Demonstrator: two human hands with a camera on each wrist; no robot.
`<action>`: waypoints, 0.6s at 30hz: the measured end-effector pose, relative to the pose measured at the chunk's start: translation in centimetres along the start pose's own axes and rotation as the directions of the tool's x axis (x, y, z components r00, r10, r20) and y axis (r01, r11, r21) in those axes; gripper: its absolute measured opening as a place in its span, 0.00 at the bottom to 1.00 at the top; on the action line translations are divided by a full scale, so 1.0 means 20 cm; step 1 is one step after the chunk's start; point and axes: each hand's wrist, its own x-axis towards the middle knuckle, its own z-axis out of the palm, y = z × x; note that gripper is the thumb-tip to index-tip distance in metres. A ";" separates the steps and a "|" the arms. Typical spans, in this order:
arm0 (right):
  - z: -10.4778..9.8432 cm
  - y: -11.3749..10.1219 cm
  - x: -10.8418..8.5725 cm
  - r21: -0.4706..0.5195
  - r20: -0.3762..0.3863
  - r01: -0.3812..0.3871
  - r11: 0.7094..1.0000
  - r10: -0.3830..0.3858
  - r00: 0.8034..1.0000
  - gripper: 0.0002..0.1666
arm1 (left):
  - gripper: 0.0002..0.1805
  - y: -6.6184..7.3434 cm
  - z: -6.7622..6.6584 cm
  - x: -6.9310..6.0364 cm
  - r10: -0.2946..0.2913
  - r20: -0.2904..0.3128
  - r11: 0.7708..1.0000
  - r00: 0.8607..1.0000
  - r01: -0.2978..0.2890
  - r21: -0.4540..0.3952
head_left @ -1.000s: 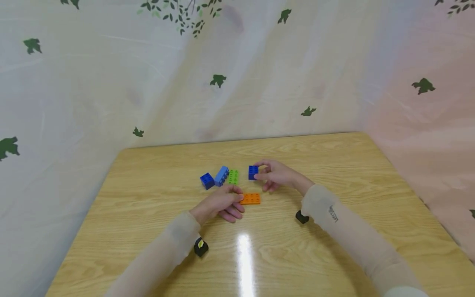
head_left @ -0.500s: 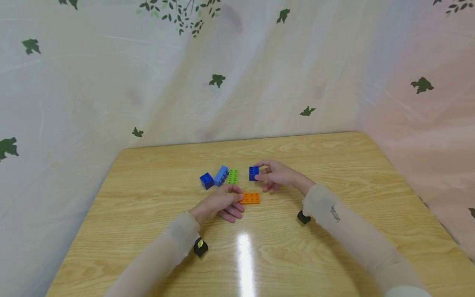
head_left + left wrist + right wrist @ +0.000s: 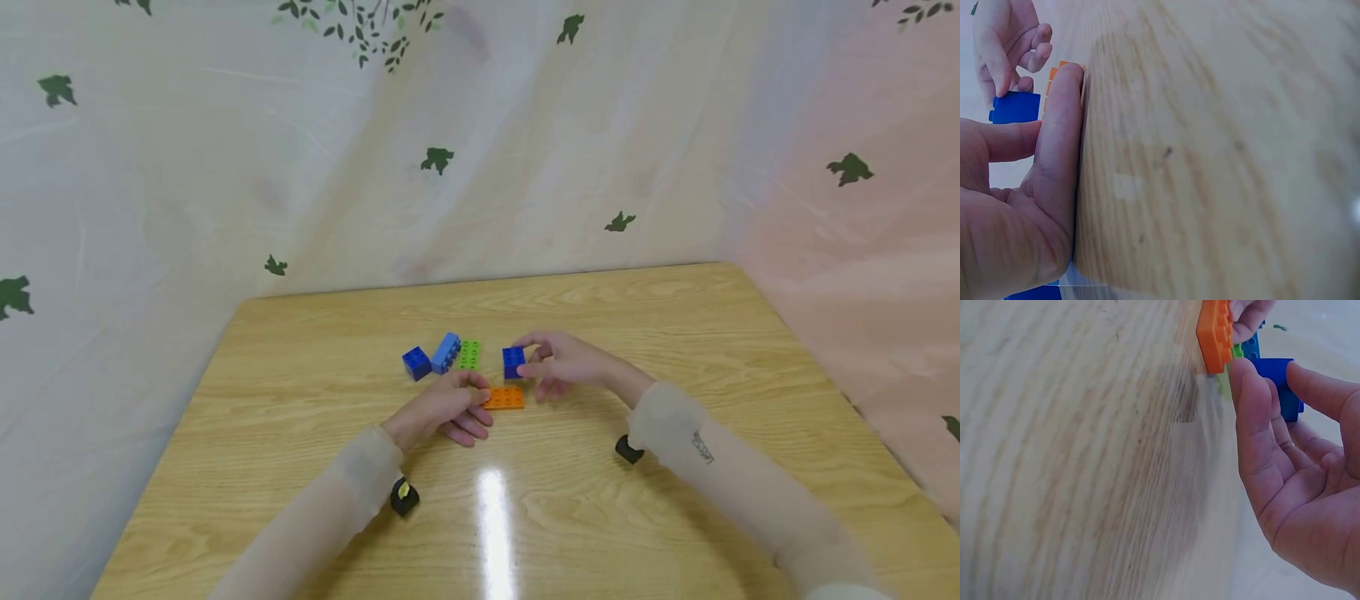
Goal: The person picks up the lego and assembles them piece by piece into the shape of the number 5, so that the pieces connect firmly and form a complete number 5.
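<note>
My right hand (image 3: 573, 362) pinches a dark blue toy brick (image 3: 513, 362) between thumb and fingers, just behind the orange brick; the right wrist view shows this blue brick (image 3: 1288, 384) apart from the orange one. At its left end, a flat orange brick (image 3: 506, 398) with studs up is held by my left hand (image 3: 442, 407), thumb on the near side. The left hand's lower fingers stretch out low over the tabletop. From the left wrist view, most of the orange brick (image 3: 1054, 74) is hidden behind a finger.
Behind my left hand lie a second dark blue brick (image 3: 417, 363), a lighter blue brick (image 3: 446, 353) on its side and a flat green brick (image 3: 469, 354). The wooden table (image 3: 645, 517) ends at a leaf-printed cloth (image 3: 337, 183).
My right hand has brought the dark blue brick a little nearer to me, closer to the orange brick. My left hand and the orange brick stay in place.
</note>
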 end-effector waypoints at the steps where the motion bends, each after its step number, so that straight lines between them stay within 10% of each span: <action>1: 0.01 0.00 -0.01 -0.006 0.006 0.006 1.000 -0.006 1.000 0.34 | 0.16 0.00 0.00 0.00 -0.001 0.000 1.000 1.000 0.001 0.000; 18: 0.09 0.03 -0.11 0.019 0.076 0.015 1.000 -0.017 0.997 0.33 | 0.17 -0.01 0.00 0.00 0.006 0.006 1.000 1.000 -0.006 -0.014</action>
